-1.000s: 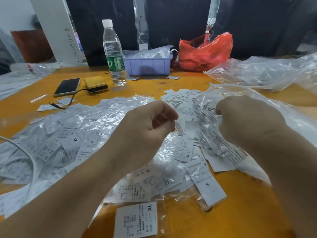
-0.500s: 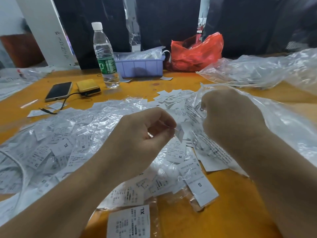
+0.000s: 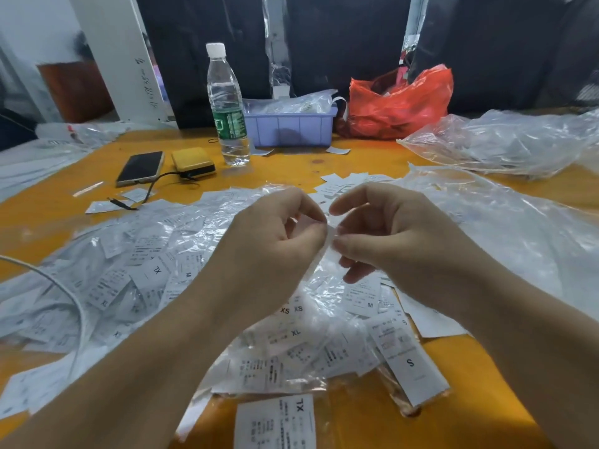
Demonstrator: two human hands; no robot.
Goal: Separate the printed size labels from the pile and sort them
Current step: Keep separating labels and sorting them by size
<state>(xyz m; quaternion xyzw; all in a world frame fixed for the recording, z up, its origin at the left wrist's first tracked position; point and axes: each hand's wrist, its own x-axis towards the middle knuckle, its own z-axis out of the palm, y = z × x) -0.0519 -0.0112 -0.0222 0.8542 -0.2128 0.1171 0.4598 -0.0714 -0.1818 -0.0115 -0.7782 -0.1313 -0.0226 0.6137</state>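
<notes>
A pile of white printed size labels (image 3: pixel 146 273), many in clear plastic sleeves, covers the orange table (image 3: pixel 470 377) from left to centre. My left hand (image 3: pixel 275 234) and my right hand (image 3: pixel 385 234) meet above the pile and both pinch one small sleeved label (image 3: pixel 330 234) between thumb and fingertips. Loose labels marked XS, XL (image 3: pixel 275 422), M (image 3: pixel 361 294) and S (image 3: pixel 408 364) lie below my hands. A small stack of bare labels (image 3: pixel 343 186) sits just beyond my fingers.
At the back stand a water bottle (image 3: pixel 227 108), a purple tray (image 3: pixel 291 128) and a red plastic bag (image 3: pixel 398 105). A phone (image 3: pixel 141 168) and a yellow box (image 3: pixel 193 163) lie at the back left. Clear plastic bags (image 3: pixel 505 144) spread over the right side.
My right hand has left the plastic bag on the right and moved left to meet my left hand. Both now pinch the same small label.
</notes>
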